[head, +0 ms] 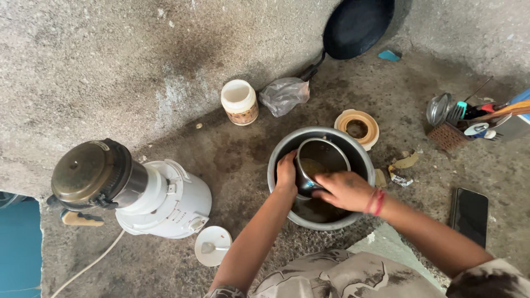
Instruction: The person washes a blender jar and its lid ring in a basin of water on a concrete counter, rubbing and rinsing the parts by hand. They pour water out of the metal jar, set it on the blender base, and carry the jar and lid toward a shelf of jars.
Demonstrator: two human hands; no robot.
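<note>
Hands meet over a large steel bowl (279,152) that sits on the rough concrete floor (165,66), seen from the head camera looking straight down. Inside the bowl a smaller steel jar (320,157) is tilted, its open mouth showing a yellowish content. The left hand (286,172) wraps the jar's left wall, fingers curled closed around the rim and side. The right hand (345,190), a red thread at its wrist, lies across the jar's lower edge with fingers bent down against the metal, clamped on it from the near side; its fingertips are hidden behind the jar, so how deep they reach cannot be told. To the left stands a white mixer grinder (165,201) with a dark-lidded jar mounted on it, tipped toward the left, and a small white lid (212,245) with a spoon lies just in front of it. Behind the bowl are a white plastic container (239,102), a crumpled plastic bag (284,95), a tan ring-shaped lid (357,128) and a black pan (358,25). A utensil rack (469,118) and a dark phone (470,215) lie to the right.
</note>
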